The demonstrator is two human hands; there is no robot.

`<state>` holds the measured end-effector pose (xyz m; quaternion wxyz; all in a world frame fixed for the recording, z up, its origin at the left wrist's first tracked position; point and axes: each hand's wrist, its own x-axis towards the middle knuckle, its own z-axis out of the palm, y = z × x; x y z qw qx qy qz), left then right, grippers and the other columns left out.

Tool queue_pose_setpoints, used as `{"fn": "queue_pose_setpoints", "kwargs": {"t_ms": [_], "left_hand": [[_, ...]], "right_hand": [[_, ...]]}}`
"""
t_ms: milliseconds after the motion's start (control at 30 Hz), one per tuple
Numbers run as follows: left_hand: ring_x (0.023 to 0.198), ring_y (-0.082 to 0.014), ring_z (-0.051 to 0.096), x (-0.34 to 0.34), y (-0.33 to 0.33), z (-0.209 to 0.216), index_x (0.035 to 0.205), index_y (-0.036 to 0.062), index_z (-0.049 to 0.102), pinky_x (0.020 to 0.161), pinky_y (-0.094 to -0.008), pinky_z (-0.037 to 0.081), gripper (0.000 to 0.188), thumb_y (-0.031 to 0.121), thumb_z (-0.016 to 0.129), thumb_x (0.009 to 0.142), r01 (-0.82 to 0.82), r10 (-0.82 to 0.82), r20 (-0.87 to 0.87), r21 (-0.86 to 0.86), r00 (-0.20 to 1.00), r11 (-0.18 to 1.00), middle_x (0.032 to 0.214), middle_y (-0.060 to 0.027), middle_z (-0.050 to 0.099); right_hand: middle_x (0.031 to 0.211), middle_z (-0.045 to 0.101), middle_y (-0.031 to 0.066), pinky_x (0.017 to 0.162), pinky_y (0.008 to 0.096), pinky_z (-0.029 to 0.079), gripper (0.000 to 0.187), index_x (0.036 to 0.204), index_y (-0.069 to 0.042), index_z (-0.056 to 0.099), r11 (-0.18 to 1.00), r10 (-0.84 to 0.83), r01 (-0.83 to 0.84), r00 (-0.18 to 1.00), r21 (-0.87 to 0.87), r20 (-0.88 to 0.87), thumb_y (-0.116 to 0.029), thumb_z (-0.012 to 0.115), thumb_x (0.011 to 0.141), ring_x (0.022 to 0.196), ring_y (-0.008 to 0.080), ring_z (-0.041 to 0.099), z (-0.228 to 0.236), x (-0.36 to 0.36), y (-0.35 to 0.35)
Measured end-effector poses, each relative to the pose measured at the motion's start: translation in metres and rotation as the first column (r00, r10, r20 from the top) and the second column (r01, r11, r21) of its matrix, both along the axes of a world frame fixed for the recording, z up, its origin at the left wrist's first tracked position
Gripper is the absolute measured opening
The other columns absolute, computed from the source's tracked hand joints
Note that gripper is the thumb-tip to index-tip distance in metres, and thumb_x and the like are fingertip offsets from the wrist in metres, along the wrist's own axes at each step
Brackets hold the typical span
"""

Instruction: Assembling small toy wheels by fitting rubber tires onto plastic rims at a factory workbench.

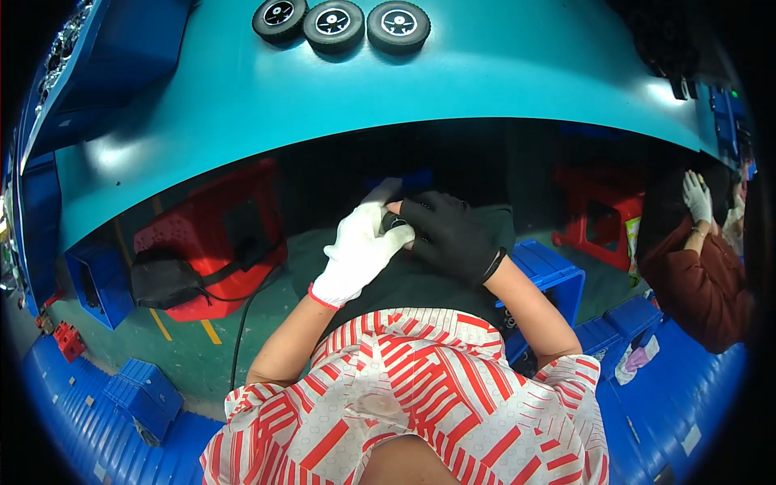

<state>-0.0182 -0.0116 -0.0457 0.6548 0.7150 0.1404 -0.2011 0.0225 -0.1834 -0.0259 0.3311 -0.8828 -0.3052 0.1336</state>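
Observation:
My left hand (360,246), in a white glove with a red cuff, has its fingers closed around a small dark round part (394,221). My right hand (449,234), in a black glove with bare fingertips, presses against the same part from the other side. Both hands meet over my lap, below the table's front edge. Fingers cover most of the part, so its exact kind is hidden; a thin pale curved line shows on it.
Three black wheels (333,26) lie in a row on the teal table (453,85). A blue bin (121,48) stands at the left, near a red stool (202,230) with a black bag (164,279). Another person (695,267) sits at the right, near a red stool (594,218).

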Motion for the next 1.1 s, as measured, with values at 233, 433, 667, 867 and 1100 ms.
{"fn": "queue_pose_setpoints", "kwargs": {"t_ms": [233,433,667,867,1100], "left_hand": [[0.086,-0.0238,0.062,0.011,0.002,0.022,0.122,-0.0037,0.052,0.080,-0.0308,0.048,0.058,0.016,0.074,0.073,0.205,-0.182,-0.120,0.229,0.976,0.951,0.096,-0.0168,0.063],[0.081,-0.0188,0.063,0.006,0.001,0.015,0.110,-0.0062,0.058,0.077,-0.0286,0.050,0.042,0.010,0.072,0.075,0.061,-0.057,-0.120,0.034,0.991,0.998,0.090,-0.0124,0.065],[0.069,-0.0125,0.064,0.011,0.010,0.017,0.094,-0.0084,0.064,0.066,-0.0231,0.052,0.022,0.007,0.069,0.079,-0.099,0.002,-0.271,-0.346,0.963,0.933,0.083,-0.0127,0.067],[0.071,-0.0143,0.064,0.010,0.008,0.021,0.114,-0.0114,0.054,0.066,-0.0234,0.053,0.036,0.001,0.063,0.082,-0.145,0.070,-0.199,-0.395,0.978,0.907,0.088,-0.0142,0.065],[0.074,-0.0152,0.063,0.012,0.020,0.017,0.122,-0.0103,0.048,0.067,-0.0239,0.053,0.044,-0.002,0.060,0.081,-0.241,0.028,-0.298,-0.710,0.954,0.661,0.092,-0.0134,0.063]], "right_hand": [[0.098,0.062,0.0084,0.069,0.0379,0.049,0.035,0.108,-0.015,0.062,0.993,0.054,-0.058,0.997,0.099,0.046,-0.026,0.068,0.076,0.084,0.0267,0.062,-0.007,0.003,-0.002],[0.096,0.063,0.0081,0.069,0.0377,0.049,0.034,0.105,-0.011,0.062,0.986,0.089,-0.105,0.989,0.133,0.117,-0.025,0.070,0.075,0.084,0.0263,0.062,-0.014,0.002,-0.003],[0.090,0.061,0.0096,0.070,0.0395,0.047,0.038,0.105,-0.010,0.062,0.985,-0.155,0.161,0.984,0.069,-0.085,-0.029,0.072,0.073,0.081,0.0287,0.060,-0.004,-0.004,-0.001],[0.089,0.060,0.0104,0.070,0.0397,0.047,0.043,0.107,-0.011,0.061,0.990,-0.061,0.070,0.996,0.124,-0.069,-0.034,0.072,0.073,0.081,0.0284,0.060,-0.003,0.001,-0.004],[0.099,0.061,0.0116,0.076,0.0351,0.048,0.047,0.113,-0.008,0.060,0.916,-0.007,0.141,0.941,0.374,-0.339,-0.027,0.073,0.073,0.090,0.0271,0.061,0.001,0.005,-0.005]]}}
